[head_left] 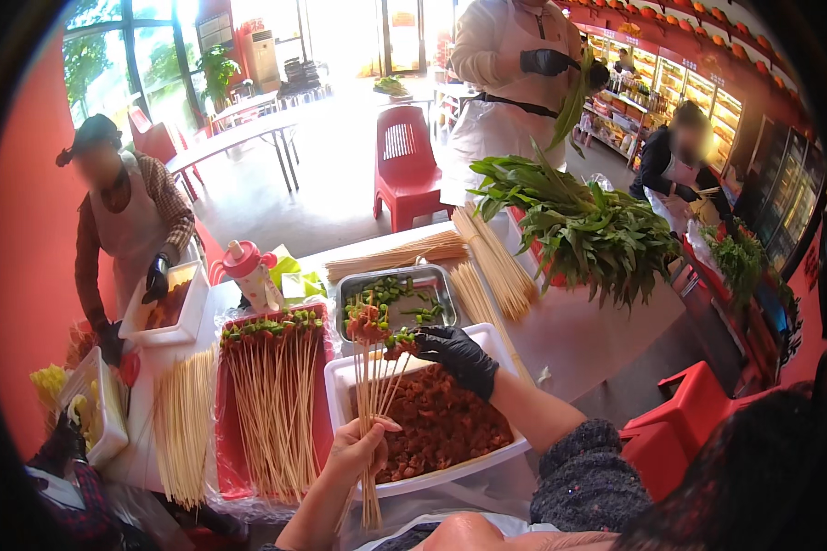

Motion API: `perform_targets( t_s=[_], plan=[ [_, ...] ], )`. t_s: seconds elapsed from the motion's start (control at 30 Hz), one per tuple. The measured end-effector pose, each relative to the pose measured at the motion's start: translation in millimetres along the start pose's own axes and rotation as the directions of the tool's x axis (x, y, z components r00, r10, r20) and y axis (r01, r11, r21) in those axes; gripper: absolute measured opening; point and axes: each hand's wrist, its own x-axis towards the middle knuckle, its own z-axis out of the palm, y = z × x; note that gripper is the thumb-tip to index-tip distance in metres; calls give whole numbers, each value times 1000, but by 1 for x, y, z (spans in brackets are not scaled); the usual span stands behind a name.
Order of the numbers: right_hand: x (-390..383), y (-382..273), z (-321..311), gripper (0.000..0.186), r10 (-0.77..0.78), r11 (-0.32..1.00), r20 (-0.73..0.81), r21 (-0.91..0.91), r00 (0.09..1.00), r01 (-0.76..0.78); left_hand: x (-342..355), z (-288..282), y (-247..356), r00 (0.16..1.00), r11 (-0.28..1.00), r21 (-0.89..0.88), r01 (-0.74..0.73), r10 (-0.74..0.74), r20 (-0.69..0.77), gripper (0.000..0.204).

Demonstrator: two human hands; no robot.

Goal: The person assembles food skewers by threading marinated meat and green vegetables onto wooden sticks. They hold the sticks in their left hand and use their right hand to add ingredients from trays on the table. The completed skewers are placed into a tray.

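My bare left hand (354,452) is closed round a bundle of thin bamboo skewers (369,386), held upright over the near left side of a white tub (441,475). Reddish marinated meat pieces (450,418) fill the tub. Meat and green pieces are threaded on the skewers' top ends. In its black glove, my right hand (459,358) pinches a green vegetable piece (401,340) at the tip of a skewer leaning right; its fingertips are partly hidden. Just behind is a metal tray (397,315) with chopped green pieces (386,292).
Left of the tub, a red tray (232,459) holds loaded skewers (276,395). Bare skewers (182,427) lie farther left, others (496,266) behind. A leafy green heap (579,220) and a red stool (680,422) are to the right. Co-workers (124,211) stand around.
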Motion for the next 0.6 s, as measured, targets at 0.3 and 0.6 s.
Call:
perform_targets(
  t_s=[0.3,0.6],
  plan=[
    [-9,17,22,33,155,986,228,26,961,-165,4,4,-1,998,997,57,53,-51,-36,23],
    [-9,17,22,23,156,976,73,142,985,-165,2,13,2,993,997,62,-37,44,-111,19]
  ],
)
